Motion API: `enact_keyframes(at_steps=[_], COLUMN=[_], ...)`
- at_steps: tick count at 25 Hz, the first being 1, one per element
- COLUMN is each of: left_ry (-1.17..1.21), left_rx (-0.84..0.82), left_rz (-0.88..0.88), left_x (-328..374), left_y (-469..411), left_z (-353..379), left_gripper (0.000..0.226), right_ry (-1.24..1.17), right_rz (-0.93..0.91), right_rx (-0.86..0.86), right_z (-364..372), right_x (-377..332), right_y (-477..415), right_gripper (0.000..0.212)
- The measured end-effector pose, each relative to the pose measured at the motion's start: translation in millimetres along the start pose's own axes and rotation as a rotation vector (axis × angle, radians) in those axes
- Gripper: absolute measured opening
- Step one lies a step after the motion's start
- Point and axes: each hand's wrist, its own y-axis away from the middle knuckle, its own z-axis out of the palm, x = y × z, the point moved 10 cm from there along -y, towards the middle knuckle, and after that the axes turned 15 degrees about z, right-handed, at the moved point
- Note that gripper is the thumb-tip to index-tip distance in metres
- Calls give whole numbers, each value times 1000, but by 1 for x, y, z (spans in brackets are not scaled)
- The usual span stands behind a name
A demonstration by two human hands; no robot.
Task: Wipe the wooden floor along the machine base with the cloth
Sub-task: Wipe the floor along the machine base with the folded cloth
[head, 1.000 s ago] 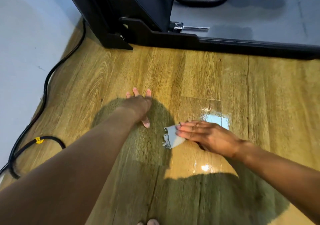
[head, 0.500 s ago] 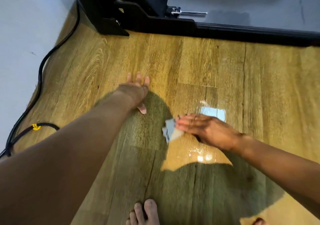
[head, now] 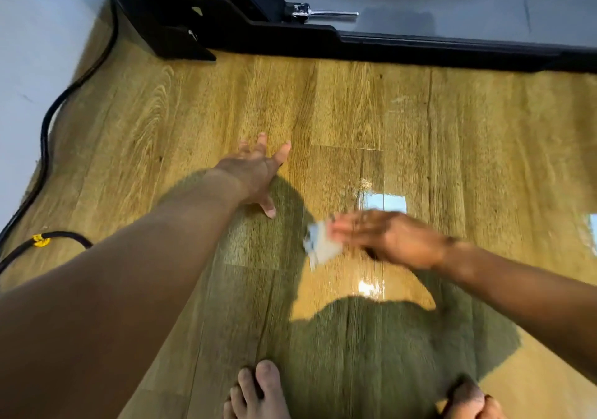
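The wooden floor (head: 484, 128) fills most of the view, its planks glossy with bright reflected patches near the middle and a dark shadow spreading toward the bottom. Along the top runs the black machine base (head: 420, 48), its long low edge resting on the floor and a chunkier block standing at the left end. A pale wall (head: 32, 63) takes the upper left corner, and a black cable (head: 45, 134) curves down beside it along the floor's edge.

The left hand (head: 255, 173) lies flat on the planks with fingers spread apart, holding nothing, well short of the machine base. The right hand (head: 387, 237) is blurred; its fingers look stretched out straight, lying over one end of the cloth (head: 319, 247) and pressing it to the floor. The cloth is a small pale crumpled piece, near the centre of the floor, just right of the left hand's thumb and well apart from the base.

2 bare feet (head: 258, 392) show at the bottom edge. A shiny metal pin (head: 323, 14) juts out sideways above the base. A yellow tag (head: 40, 240) wraps the cable at lower left.
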Motion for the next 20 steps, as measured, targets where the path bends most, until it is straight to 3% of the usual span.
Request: enact_keyframes(at_steps=[2,3,6,8,9,11,13,15,18,20], left_ry=[44,90,106,40,23,4,-12,-26,-52,-33], left_rx=[17,27,79,86,75,25,-16,-24,-26,-53], left_rz=[5,-2,-19,-21,-20,-16,-19,-15,1,-4], left_x=[3,3,3,3,3,4,2,2,7,11], left_y=[-2,-4,-10,-15,-18,-25,-30,-29,-28,-29], left_z=[-5,-6,-10,-11,-11,-10,-10,-10,-11,-12], left_gripper=[130,130,131,134,135,138,140,139,138,138], right_ry=[-14,7,143,246,280,201,72,59,148,232], right_rz=[238,254,0,-269,-304,-24,311,467,177,33], right_rx=[172,226,200,107,118,138,286,334,295,237], right_z=[-26,-27,23,29,17,-30,-75,-76,-36,-49], right_x=[25,21,-25,-36,-24,23,72,82,40,48], right_y=[-23,-23,16,27,13,-45,-84,-88,-64,-68], right_gripper=[66,64,52,55,63,77,80,81,79,76])
